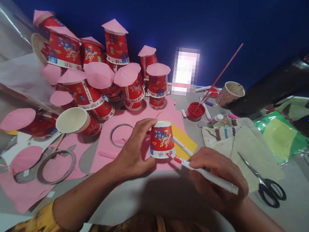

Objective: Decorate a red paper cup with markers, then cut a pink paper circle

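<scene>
My left hand (pixel 133 151) grips a red printed paper cup (pixel 163 139) that stands upside down on pink paper (pixel 128 148). My right hand (pixel 218 177) is closed round a white marker (pixel 209 176) with a red tip; the tip touches the cup's lower rim. A second white pen (pixel 183 146) lies on a yellow paper piece (pixel 186 140) just behind the cup.
A pile of red cups with pink paper lids (pixel 103 73) fills the back left. Tape rings (pixel 56 166) and pink scraps lie at left. A red paint pot (pixel 195 111) with a stick, a patterned cup (pixel 231 93), black scissors (pixel 266 182) on cloth (pixel 240 148) sit at right.
</scene>
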Available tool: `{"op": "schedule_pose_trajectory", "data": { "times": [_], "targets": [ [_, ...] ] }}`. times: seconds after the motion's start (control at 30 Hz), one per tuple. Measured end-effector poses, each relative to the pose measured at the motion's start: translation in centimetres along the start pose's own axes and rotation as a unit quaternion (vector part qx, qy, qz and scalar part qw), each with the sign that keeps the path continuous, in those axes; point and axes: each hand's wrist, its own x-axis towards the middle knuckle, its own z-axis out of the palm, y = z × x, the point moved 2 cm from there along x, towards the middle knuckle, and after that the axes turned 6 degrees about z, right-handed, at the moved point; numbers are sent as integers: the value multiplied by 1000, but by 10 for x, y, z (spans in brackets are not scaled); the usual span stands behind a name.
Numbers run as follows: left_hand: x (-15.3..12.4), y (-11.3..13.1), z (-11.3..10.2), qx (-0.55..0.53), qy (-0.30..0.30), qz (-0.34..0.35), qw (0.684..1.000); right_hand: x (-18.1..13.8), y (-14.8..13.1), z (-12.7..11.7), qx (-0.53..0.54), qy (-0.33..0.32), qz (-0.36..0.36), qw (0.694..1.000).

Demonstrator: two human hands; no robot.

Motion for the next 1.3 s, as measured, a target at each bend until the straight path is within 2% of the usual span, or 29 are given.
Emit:
{"op": "schedule_pose_trajectory", "data": {
  "times": [0.2,0.33,1.3],
  "targets": [
    [0,0,0,2,1,1,1000,-1,-1,-3,-5,3,-4,1000],
    [0,0,-1,1,3,1,1000,-1,-2,-5,3,-17,13,1000],
    [-1,-1,0,16,-2,16,1000,-4,1,1,28,-6,16,999]
  ]
}}
